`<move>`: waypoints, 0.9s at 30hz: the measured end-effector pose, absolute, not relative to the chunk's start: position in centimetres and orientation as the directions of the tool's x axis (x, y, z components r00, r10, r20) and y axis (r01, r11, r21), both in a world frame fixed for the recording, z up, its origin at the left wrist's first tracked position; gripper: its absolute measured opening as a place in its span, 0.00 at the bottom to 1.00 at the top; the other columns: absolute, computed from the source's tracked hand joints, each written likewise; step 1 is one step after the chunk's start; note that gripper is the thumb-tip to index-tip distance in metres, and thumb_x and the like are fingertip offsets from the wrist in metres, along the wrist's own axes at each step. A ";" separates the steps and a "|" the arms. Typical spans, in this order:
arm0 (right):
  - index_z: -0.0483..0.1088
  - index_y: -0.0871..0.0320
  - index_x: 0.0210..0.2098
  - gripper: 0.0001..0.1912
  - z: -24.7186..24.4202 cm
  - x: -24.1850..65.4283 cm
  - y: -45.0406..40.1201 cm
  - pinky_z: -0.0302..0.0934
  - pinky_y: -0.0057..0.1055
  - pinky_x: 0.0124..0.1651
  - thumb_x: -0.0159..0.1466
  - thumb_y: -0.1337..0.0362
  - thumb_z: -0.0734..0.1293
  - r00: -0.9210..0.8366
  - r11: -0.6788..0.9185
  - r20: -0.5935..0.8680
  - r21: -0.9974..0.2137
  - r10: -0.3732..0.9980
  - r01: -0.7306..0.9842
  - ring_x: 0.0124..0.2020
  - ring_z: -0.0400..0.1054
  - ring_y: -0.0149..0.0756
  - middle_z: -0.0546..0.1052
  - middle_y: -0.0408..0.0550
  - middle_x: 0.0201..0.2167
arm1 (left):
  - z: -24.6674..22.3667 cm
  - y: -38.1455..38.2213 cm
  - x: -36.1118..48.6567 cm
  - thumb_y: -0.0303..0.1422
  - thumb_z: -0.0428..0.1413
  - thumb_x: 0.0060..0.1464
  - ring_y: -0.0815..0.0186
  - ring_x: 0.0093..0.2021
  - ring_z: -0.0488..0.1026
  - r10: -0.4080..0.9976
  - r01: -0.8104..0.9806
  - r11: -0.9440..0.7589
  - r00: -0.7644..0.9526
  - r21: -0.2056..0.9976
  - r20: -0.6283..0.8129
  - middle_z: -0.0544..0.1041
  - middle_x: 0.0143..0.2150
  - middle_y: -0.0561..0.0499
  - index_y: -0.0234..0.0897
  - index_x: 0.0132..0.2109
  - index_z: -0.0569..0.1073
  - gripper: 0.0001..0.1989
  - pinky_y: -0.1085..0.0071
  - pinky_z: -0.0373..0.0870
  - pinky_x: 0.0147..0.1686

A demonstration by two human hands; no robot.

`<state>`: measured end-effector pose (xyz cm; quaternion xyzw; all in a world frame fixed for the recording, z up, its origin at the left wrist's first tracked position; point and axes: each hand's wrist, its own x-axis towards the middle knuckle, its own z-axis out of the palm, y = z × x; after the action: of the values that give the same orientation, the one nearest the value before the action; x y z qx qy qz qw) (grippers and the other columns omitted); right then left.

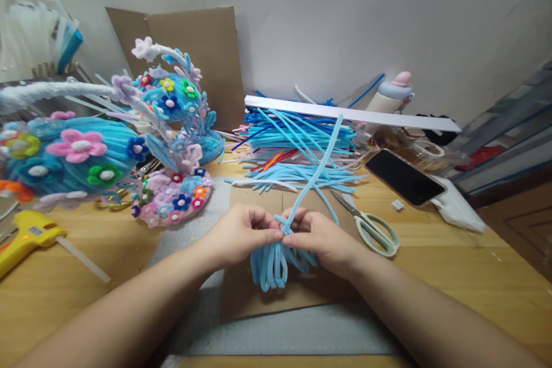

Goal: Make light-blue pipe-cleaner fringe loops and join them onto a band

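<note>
A bundle of light blue pipe cleaners (269, 273), bent into several hanging loops, is held over a sheet of cardboard (259, 302). My left hand (244, 233) pinches its gathered top between thumb and fingers. From the other side my right hand (317, 238) closes on the same spot, its fingertips close to the left ones. One long light blue pipe cleaner (319, 169) sticks up from between the hands, leaning right. Scissors (375, 233) with pale green handles lie just right of my right hand.
Behind the hands lie piles of blue pipe cleaners (297, 175) under a white strip (353, 115). Flower-covered blue ornaments (81, 164) and a yellow glue gun (30, 236) stand left. A phone (405, 178) lies right. A grey cutting mat (302, 333) is beneath the cardboard.
</note>
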<state>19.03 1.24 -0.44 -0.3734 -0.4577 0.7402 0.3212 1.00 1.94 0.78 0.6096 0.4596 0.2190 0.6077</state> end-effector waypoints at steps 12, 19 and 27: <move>0.69 0.62 0.30 0.10 -0.4 19.8 1.9 0.57 0.28 0.33 0.49 0.65 0.71 -0.539 -0.447 -0.320 -0.887 0.779 -0.119 0.28 0.66 0.30 0.71 0.43 0.25 | 1.1 2.3 0.9 0.34 0.59 0.44 0.71 0.28 0.67 0.824 0.280 0.130 0.503 0.951 -0.261 0.73 0.26 0.54 0.32 0.29 0.74 0.08 0.75 0.61 0.30; 0.68 0.62 0.28 0.10 -0.1 19.8 1.6 0.54 0.24 0.28 0.49 0.65 0.71 -0.609 -0.398 -0.295 -0.917 0.736 -0.037 0.23 0.61 0.26 0.69 0.40 0.22 | 1.4 1.9 1.3 0.33 0.60 0.43 0.70 0.28 0.68 0.805 0.285 0.143 0.523 0.948 -0.279 0.74 0.26 0.53 0.32 0.29 0.74 0.07 0.74 0.63 0.30; 0.69 0.62 0.31 0.09 0.0 19.8 1.6 0.57 0.25 0.32 0.51 0.66 0.70 -0.610 -0.376 -0.271 -0.925 0.745 -0.048 0.25 0.64 0.27 0.71 0.41 0.24 | 1.5 1.9 1.1 0.34 0.59 0.43 0.68 0.30 0.70 0.817 0.313 0.096 0.517 0.945 -0.255 0.75 0.27 0.52 0.33 0.29 0.75 0.07 0.73 0.64 0.32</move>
<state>19.81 1.56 0.00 -0.3539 -0.4921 0.7502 0.2641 1.09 1.90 1.49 0.6378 0.4433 0.2125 0.5929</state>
